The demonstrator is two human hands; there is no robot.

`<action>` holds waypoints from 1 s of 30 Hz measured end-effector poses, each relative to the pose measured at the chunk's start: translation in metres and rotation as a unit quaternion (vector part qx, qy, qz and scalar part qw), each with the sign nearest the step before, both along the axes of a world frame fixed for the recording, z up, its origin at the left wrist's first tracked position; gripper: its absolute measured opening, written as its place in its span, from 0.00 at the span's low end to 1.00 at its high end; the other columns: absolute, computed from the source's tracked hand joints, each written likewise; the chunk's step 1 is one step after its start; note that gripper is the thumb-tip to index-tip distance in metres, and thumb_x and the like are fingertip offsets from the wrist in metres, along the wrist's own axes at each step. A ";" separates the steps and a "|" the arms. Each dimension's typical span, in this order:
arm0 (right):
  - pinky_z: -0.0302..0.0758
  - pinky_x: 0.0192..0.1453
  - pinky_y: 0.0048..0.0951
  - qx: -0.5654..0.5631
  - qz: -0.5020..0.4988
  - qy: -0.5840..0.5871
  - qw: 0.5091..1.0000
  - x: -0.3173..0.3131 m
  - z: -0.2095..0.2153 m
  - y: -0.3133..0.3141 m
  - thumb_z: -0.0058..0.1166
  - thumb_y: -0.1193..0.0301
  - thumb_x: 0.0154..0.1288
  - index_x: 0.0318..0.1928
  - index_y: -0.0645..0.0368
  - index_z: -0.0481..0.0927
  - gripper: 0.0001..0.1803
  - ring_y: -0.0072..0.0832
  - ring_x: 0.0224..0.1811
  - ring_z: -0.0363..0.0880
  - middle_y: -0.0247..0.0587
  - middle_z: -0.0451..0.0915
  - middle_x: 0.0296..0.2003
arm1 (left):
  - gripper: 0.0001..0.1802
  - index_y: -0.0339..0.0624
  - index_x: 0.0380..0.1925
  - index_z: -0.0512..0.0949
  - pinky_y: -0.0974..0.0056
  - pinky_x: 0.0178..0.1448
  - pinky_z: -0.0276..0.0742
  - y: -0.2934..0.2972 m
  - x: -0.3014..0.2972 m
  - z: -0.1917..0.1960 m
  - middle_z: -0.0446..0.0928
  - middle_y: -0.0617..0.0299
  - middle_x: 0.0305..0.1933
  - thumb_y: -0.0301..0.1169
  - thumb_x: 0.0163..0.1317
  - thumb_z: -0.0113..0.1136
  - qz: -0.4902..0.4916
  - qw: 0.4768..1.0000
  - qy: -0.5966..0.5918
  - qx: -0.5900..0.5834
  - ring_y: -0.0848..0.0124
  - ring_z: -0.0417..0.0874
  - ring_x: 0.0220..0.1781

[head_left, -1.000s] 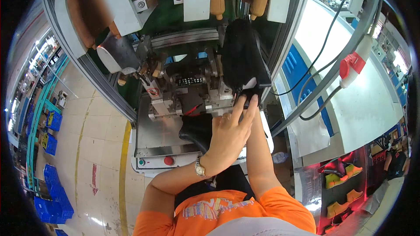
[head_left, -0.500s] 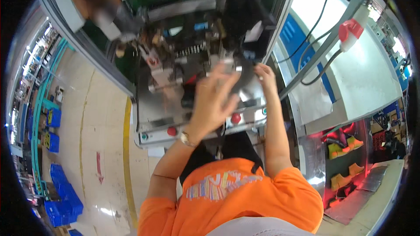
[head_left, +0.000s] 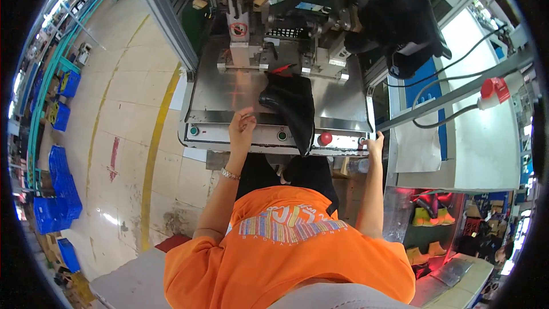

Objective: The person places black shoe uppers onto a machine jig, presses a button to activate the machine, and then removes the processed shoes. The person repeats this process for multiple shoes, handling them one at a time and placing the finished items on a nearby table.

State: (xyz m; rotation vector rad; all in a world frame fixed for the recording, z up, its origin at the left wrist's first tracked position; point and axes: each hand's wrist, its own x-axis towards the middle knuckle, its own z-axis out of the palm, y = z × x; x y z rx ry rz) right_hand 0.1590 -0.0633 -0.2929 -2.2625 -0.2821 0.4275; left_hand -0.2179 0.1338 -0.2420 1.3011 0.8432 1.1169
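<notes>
Boot (head_left: 290,109) black, lying on steel counter (head_left: 229,94) of machine, toe hanging over front edge between green button (head_left: 282,135) and red button (head_left: 325,138). My left hand (head_left: 242,129) at front panel just left of boot, fingers loosely curled, holding nothing, not touching boot. My right hand (head_left: 374,144) on right front corner of counter, fingers bent over edge near small button; grip unclear. Second black boot (head_left: 400,17) up right on machine. Blue crates (head_left: 54,194) on floor far left.
</notes>
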 end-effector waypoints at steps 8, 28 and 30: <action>0.70 0.46 0.32 0.191 0.118 -0.191 0.956 -0.047 0.036 0.076 0.57 0.70 0.53 0.49 0.64 0.69 0.23 0.34 0.44 0.74 0.47 0.75 0.41 | 0.14 0.36 0.42 0.71 0.74 0.46 0.70 -0.001 -0.020 0.004 0.74 0.63 0.40 0.17 0.54 0.50 0.002 1.000 -0.023 -0.006 0.78 0.75 0.39; 0.75 0.35 0.18 0.389 0.603 0.385 0.580 -0.215 0.328 0.223 0.54 0.77 0.54 0.49 0.61 0.70 0.19 0.17 0.37 0.76 0.34 0.76 0.40 | 0.20 0.37 0.50 0.66 0.75 0.51 0.64 0.097 -0.062 0.202 0.71 0.67 0.46 0.35 0.62 0.49 -0.282 0.940 -0.188 0.032 0.79 0.69 0.48; 0.75 0.34 0.17 0.400 0.593 0.337 0.612 -0.200 0.350 0.238 0.52 0.80 0.54 0.47 0.63 0.71 0.17 0.17 0.34 0.76 0.35 0.77 0.37 | 0.13 0.39 0.46 0.68 0.77 0.47 0.66 0.120 -0.064 0.244 0.71 0.70 0.42 0.30 0.62 0.48 -0.284 0.949 -0.115 0.074 0.83 0.70 0.43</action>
